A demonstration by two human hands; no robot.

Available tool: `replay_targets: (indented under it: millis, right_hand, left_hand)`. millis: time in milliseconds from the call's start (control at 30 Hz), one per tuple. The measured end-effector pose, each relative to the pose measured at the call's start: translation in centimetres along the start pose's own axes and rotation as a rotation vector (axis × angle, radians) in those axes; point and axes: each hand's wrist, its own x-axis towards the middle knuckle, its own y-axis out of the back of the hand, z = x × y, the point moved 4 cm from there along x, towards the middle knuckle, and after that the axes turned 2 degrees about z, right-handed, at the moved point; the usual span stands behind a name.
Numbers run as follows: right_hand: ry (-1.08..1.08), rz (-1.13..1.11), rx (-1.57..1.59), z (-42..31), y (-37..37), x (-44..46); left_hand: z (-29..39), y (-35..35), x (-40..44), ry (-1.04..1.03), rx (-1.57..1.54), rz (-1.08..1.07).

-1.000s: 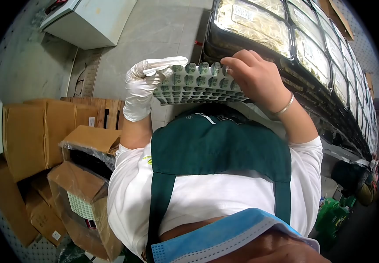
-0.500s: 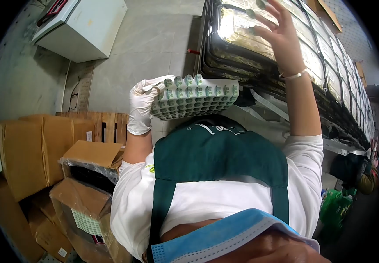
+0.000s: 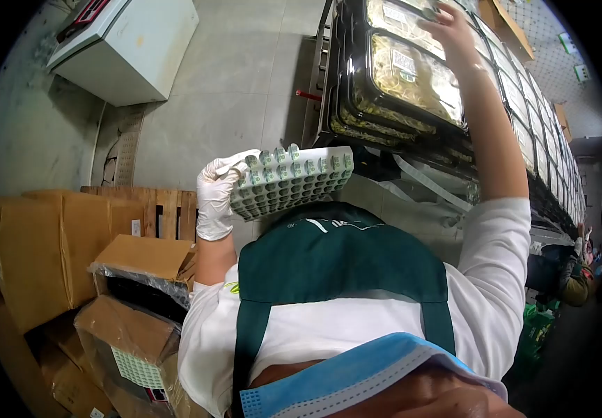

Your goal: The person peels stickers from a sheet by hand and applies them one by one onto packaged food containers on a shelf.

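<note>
My left hand (image 3: 217, 195), in a white glove, grips the left end of a sheet of round green-and-white stickers (image 3: 294, 181). Several stickers stand up from the sheet's upper edge beside my fingers. My bare right hand (image 3: 450, 35) reaches over the black trays with clear lids (image 3: 360, 87). Its fingers are bent and apart; a round sticker (image 3: 431, 12) shows at a fingertip. I cannot tell whether that fingertip touches the lid. Pale, sprout-like strands fill the trays, and the nearest lid bears a square printed label (image 3: 404, 63).
The stacked trays run far along the right on a metal rack. Cardboard boxes (image 3: 29, 254) and a wooden pallet (image 3: 168, 202) stand at the left. A white cabinet (image 3: 127, 52) is at the upper left. Another person (image 3: 569, 275) is at the far right, near a green bag (image 3: 536, 327).
My right hand has shifted slightly further forward, and its spread fingers have bent down. My left hand and the sticker sheet sit a little lower and further left in view.
</note>
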Motion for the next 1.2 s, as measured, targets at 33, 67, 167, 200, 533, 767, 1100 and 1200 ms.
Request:
replay_targets:
  millis: [33, 67, 167, 200, 533, 767, 1100, 1200]
  right_hand:
    - [-0.039, 0.046, 0.084, 0.8, -1.4, 1.2]
    - [0.001, 0.047, 0.055, 0.7, -2.1, 1.7]
    - [0.041, -0.085, -0.321, -2.4, -3.7, -1.0]
    - [0.249, 0.018, -0.569, -2.2, -4.0, -0.8]
    - [0.06, -0.028, -0.444, 7.2, 3.1, 10.3]
    - [0.205, -0.1, -0.793, 6.2, -2.8, 11.2]
    - [0.038, -0.154, -0.83, 9.4, 3.2, 23.1]
    - [-0.015, -0.085, -0.727, 11.3, -1.3, 24.5]
  left_hand:
    - [0.1, 0.1, 0.0, -0.004, 0.001, -0.004]
    - [0.1, -0.2, -0.1, -0.049, 0.026, 0.01]
    - [0.2, -0.3, 0.0, -0.097, -0.01, 0.012]
    - [0.1, -0.1, 0.0, -0.101, 0.001, 0.029]
    - [-1.3, 0.9, -0.7, -0.119, -0.009, 0.258]
    - [-1.0, 0.2, -1.5, -0.167, -0.003, 0.307]
    - [-1.9, 1.8, -1.6, -0.186, 0.048, 0.445]
    - [-0.4, -0.3, -2.7, -0.178, 0.101, 0.453]
